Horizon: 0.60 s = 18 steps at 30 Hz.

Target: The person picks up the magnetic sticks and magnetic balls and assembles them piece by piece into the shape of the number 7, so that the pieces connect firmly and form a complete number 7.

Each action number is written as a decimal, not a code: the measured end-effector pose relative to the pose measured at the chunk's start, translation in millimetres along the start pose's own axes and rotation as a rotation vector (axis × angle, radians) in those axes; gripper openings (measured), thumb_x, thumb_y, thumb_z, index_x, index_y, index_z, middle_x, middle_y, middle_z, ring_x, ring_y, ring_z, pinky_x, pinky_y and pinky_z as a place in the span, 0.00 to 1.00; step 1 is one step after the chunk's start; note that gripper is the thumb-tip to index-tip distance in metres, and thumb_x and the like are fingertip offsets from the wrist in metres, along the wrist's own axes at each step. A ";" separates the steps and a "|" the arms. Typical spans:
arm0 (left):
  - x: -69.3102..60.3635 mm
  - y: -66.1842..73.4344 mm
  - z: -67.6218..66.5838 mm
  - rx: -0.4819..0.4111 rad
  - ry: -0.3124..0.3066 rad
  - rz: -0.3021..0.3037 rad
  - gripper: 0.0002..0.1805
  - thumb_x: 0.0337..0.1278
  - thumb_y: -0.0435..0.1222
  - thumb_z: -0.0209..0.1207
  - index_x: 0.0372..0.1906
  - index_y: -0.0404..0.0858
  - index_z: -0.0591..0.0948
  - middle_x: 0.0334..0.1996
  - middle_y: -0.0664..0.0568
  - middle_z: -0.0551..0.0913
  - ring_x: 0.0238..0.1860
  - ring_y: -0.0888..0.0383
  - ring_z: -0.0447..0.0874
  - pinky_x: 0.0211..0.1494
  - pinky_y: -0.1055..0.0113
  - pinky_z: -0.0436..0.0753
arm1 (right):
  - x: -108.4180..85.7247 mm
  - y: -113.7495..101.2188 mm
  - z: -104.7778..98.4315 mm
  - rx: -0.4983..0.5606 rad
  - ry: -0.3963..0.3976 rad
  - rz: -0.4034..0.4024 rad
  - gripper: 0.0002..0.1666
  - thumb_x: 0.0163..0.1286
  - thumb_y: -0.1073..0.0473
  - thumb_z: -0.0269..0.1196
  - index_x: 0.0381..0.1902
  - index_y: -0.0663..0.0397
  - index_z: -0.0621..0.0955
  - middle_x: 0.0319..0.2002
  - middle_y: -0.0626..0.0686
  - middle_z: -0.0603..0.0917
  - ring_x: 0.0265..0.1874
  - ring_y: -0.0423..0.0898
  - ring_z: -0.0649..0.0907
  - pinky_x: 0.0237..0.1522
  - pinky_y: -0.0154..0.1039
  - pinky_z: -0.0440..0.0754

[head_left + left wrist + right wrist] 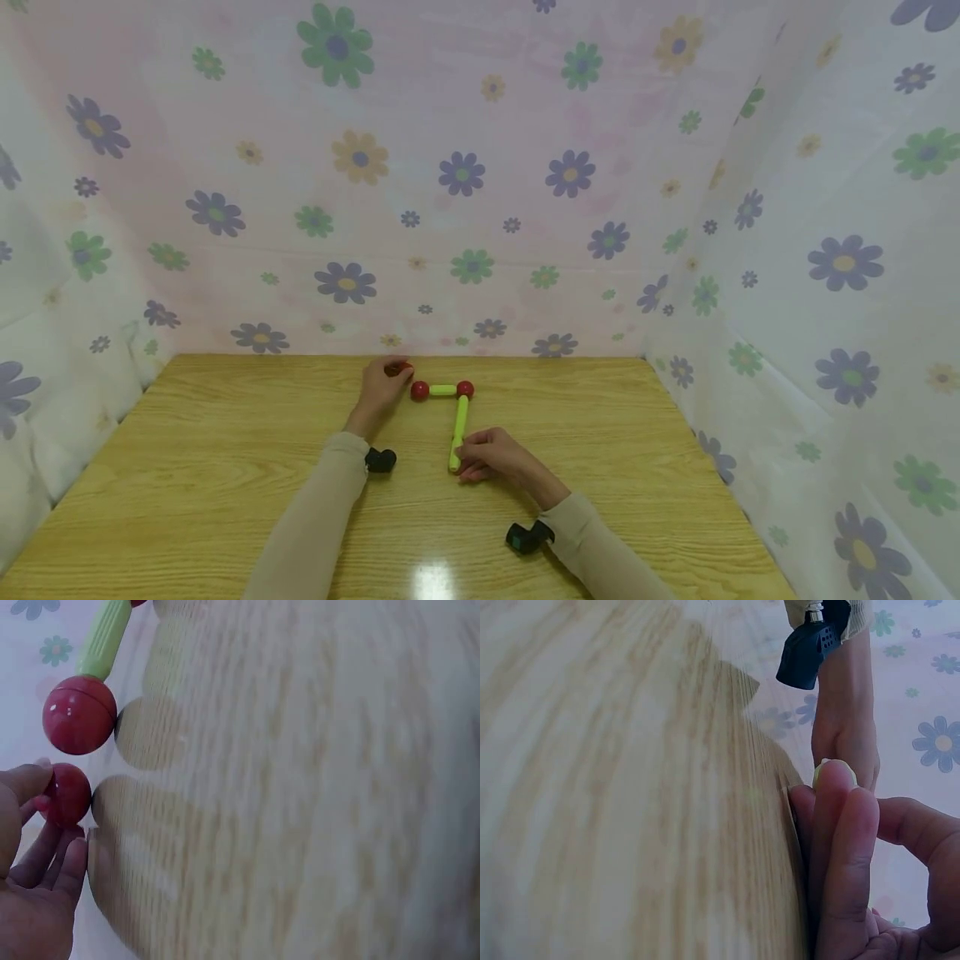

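Near the table's back edge my left hand pinches a red ball between thumb and fingers. Just to its right lies a second red ball, joined by a short lime-green rod to a third red ball. From that third ball a longer lime-green piece runs toward the front. My right hand grips its near end between thumb and fingers. In the right wrist view only a pale tip of the rod shows past the fingers of my right hand.
The wood-grain table has a flowered curtain hanging behind it and at both sides. Dark wrist cameras sit at the left cuff and the right cuff. Light reflects off the table near its front.
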State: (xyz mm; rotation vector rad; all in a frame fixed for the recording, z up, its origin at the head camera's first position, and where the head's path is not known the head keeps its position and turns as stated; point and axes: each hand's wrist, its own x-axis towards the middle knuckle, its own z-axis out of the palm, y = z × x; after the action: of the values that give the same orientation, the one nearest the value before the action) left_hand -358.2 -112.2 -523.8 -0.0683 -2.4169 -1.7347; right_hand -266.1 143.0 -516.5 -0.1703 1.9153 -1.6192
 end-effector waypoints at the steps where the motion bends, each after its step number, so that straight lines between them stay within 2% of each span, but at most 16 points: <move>1: -0.3 -1.2 -1.3 -0.010 0.016 -0.007 0.18 0.71 0.31 0.62 0.61 0.25 0.81 0.51 0.34 0.84 0.52 0.42 0.82 0.57 0.56 0.83 | -0.2 -0.1 0.0 0.000 0.001 0.001 0.15 0.76 0.59 0.63 0.50 0.67 0.83 0.29 0.51 0.89 0.26 0.38 0.88 0.28 0.28 0.85; 5: -2.3 -3.1 -7.0 -0.080 0.046 -0.040 0.19 0.73 0.31 0.61 0.62 0.26 0.80 0.53 0.34 0.83 0.53 0.42 0.84 0.53 0.62 0.85 | -0.8 -0.6 -0.1 -0.001 0.004 -0.003 0.15 0.75 0.59 0.63 0.50 0.67 0.83 0.28 0.51 0.88 0.25 0.38 0.88 0.28 0.28 0.84; 10: -7.7 1.1 -13.3 -0.206 0.056 -0.084 0.20 0.75 0.32 0.59 0.64 0.24 0.78 0.57 0.32 0.80 0.55 0.42 0.84 0.55 0.62 0.86 | -1.2 -1.1 -1.0 -0.010 -0.013 -0.023 0.15 0.75 0.58 0.63 0.49 0.66 0.83 0.28 0.50 0.89 0.25 0.38 0.88 0.28 0.28 0.84; 14: -12.1 6.6 -17.6 -0.292 0.041 -0.139 0.20 0.77 0.32 0.57 0.65 0.25 0.76 0.59 0.33 0.77 0.55 0.45 0.83 0.57 0.62 0.86 | -0.7 -0.5 -1.5 -0.024 -0.035 -0.039 0.15 0.76 0.57 0.63 0.48 0.66 0.83 0.29 0.50 0.89 0.26 0.39 0.88 0.29 0.29 0.84; 18: -16.1 10.7 -21.5 -0.357 -0.001 -0.207 0.22 0.80 0.35 0.53 0.69 0.26 0.72 0.61 0.34 0.74 0.59 0.45 0.81 0.60 0.63 0.84 | -1.3 -1.0 -1.0 -0.031 -0.032 -0.035 0.15 0.76 0.56 0.63 0.48 0.65 0.83 0.29 0.51 0.89 0.26 0.39 0.88 0.29 0.30 0.85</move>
State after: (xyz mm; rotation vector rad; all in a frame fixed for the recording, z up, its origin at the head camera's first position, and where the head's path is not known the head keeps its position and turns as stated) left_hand -338.6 -128.1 -509.7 0.1419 -2.1498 -2.2397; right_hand -265.8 144.2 -515.1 -0.2430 1.9239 -1.6004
